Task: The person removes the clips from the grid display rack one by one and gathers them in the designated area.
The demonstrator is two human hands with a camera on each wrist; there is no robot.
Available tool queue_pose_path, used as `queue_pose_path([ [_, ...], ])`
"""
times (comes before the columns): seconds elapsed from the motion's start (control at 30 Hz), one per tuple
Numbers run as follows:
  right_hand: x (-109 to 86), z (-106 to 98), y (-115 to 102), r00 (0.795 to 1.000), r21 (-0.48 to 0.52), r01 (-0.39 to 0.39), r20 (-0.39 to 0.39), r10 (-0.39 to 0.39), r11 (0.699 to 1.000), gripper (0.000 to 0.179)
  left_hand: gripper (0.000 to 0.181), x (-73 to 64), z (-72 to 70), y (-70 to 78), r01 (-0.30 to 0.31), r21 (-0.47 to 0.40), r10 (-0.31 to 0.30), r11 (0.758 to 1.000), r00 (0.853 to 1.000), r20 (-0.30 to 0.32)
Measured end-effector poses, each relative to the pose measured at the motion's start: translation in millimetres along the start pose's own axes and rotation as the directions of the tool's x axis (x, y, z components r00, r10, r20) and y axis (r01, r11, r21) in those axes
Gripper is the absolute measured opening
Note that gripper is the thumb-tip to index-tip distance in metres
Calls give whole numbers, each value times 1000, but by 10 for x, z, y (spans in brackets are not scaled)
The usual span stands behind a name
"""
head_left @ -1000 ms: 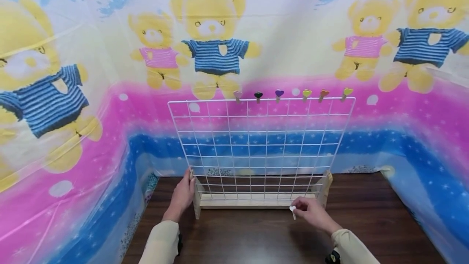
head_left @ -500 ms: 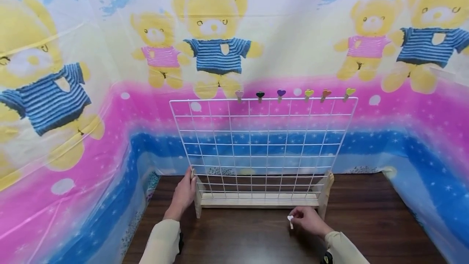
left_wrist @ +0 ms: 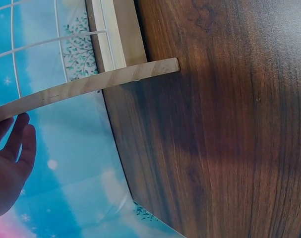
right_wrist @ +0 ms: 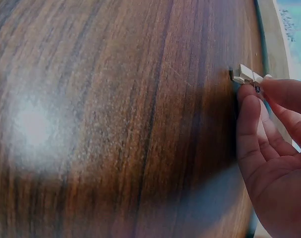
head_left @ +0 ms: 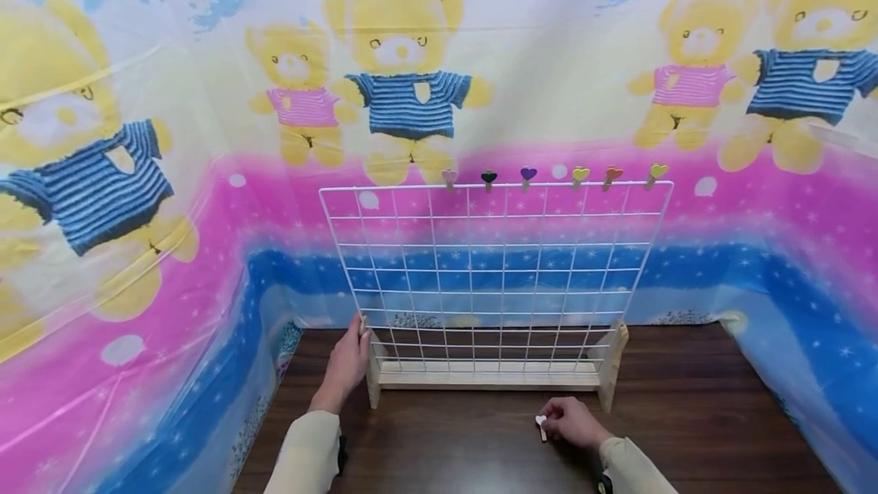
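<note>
In the head view, my right hand (head_left: 575,422) pinches a small wooden clothespin with a white heart (head_left: 541,428) just above the table, in front of the rack. The right wrist view shows the clothespin's jaws and spring (right_wrist: 246,74) between thumb and fingertips. A white wire grid rack (head_left: 411,187) stands upright on a wooden base. My left hand (head_left: 346,363) touches its left wooden leg; in the left wrist view, loosely extended fingers (left_wrist: 26,148) rest against the leg's (left_wrist: 115,77) outer side, with the thumb out of sight.
Several heart clothespins, including a purple one (head_left: 527,174) and a green one (head_left: 488,177), sit along the grid's top wire. The dark wood table (head_left: 466,441) reaches back to a cloth (head_left: 549,82) printed with bears, which surrounds it on the back and sides.
My right hand, holding the white-heart clothespin, has moved toward me and slightly left, away from the rack's base. The left hand stays at the rack's leg.
</note>
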State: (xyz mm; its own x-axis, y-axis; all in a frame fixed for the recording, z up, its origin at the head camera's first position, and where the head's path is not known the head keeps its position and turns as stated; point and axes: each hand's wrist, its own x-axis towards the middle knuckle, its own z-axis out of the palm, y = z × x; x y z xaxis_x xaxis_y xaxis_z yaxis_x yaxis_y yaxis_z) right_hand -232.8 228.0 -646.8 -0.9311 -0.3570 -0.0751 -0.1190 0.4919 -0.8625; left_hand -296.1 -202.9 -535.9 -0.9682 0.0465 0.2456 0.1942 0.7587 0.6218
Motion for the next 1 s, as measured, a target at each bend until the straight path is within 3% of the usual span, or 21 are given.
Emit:
queue_pose_path([
  [0.37,-32,49,12,1000,81,2,-11,-1,997,5,49,-1,9,-8,14,3,-14,1000,1000,23],
  [0.6,-21,58,11,1000,60,7,-12,-6,998,6,49,5,-2,12,4,3,-4,1000,1000,18],
  [0.87,-26,51,92,989,68,145,-14,-145,987,12,49,-1,-2,6,0,7,0,1000,1000,8],
  [1.0,-21,51,73,996,30,92,-22,-92,995,11,49,-4,-3,-4,-7,17,7,1000,1000,0],
])
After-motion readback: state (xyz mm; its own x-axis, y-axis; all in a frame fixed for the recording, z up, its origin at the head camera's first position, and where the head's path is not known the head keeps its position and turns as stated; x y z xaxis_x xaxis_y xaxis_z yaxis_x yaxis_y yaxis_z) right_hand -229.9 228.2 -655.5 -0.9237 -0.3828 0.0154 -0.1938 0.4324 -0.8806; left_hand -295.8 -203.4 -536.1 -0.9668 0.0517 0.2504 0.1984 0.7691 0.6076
